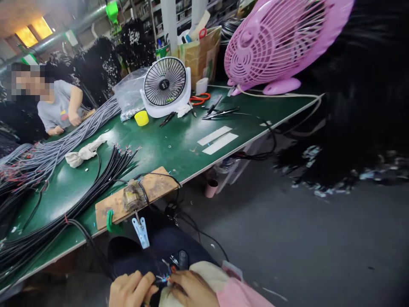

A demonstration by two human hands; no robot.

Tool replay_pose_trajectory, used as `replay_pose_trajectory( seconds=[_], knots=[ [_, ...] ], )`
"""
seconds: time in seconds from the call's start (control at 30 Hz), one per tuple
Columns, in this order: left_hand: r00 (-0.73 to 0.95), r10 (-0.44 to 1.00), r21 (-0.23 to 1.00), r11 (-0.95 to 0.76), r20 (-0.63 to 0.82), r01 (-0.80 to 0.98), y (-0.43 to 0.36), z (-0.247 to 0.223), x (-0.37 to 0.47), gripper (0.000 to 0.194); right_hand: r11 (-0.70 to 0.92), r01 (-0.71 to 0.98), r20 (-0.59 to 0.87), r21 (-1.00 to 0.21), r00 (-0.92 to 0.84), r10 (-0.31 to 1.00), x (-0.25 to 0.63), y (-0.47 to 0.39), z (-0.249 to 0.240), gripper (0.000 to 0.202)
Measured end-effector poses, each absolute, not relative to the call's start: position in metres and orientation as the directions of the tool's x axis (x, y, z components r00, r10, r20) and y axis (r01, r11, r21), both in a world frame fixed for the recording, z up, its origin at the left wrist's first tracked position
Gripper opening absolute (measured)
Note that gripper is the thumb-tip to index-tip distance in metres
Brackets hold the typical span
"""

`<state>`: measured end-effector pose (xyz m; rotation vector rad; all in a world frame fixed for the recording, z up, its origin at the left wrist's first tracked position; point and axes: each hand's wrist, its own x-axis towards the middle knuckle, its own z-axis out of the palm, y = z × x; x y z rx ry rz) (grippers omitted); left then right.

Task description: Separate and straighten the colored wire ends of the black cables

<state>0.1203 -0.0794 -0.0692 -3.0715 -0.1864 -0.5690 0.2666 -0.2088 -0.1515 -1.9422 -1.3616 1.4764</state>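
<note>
Across the frame runs the green counter (166, 145), with a pink fan (275, 42) at its far end, a small white desk fan (165, 87) mid-way, grey cable bundles (64, 140) and black cable bundles (79, 200) on the near stretch. A wooden board (150, 192) is clamped at the counter's edge, a blue clip (141, 231) hanging below it. Another person in a grey shirt (59, 111) sits at the far side. At bottom, over the lap, left hand (131, 290) and right hand (188, 290) meet on the stripped wire ends (164, 279) of a black cable (92, 251); left grip pinched shut on the wires, right fingertips closed on the same thin coloured strands. Judgement: best done by holding the cable steady just behind the strip, separating one strand at a time, no tugging on bare tips. Detail of the strands too small to tell.
</note>
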Motion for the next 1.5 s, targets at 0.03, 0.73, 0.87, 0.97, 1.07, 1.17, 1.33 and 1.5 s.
replay_pose_trajectory(
  seconds=[0.03,0.73,0.87,0.97,1.07,1.17,1.33,1.5],
  knots=[
    [0.929,0.121,0.025,-0.992,0.351,0.12,-0.081,-0.066,0.121,0.032,-0.471,0.494,-0.55,-0.731,-0.017,0.835,0.267,-0.209,-0.15,0.03],
    [0.496,0.586,0.607,-0.782,0.64,0.142,-0.118,-0.051,0.127,0.034,-0.377,0.715,-0.552,-0.589,-0.016,0.834,0.306,-0.216,-0.133,0.034],
    [0.425,0.647,0.668,-0.734,0.633,0.123,-0.12,-0.049,0.125,0.036,-0.455,0.683,-0.561,-0.571,0.08,0.824,0.322,-0.215,-0.132,0.037],
    [0.415,0.659,0.666,-0.73,0.627,0.153,-0.118,-0.044,0.12,0.036,-0.444,0.68,-0.554,-0.583,0.067,0.83,0.326,-0.214,-0.135,0.037],
    [0.54,0.569,0.625,-0.774,0.62,0.097,-0.113,-0.038,0.113,0.032,-0.391,0.659,-0.513,-0.643,0.008,0.858,0.318,-0.214,-0.143,0.037],
    [0.538,0.601,0.667,-0.739,0.591,0.093,-0.11,-0.037,0.105,0.031,-0.315,0.555,-0.453,-0.77,-0.127,0.883,0.306,-0.219,-0.152,0.038],
    [0.602,0.563,0.678,-0.733,0.566,0.049,-0.109,-0.041,0.098,0.03,-0.328,0.414,-0.456,-0.849,-0.261,0.851,0.293,-0.23,-0.155,0.043],
    [0.61,0.636,0.74,-0.662,0.473,0.117,-0.112,-0.045,0.099,0.032,-0.302,0.525,-0.507,-0.796,-0.305,0.806,0.267,-0.219,-0.133,0.053]
  ],
)
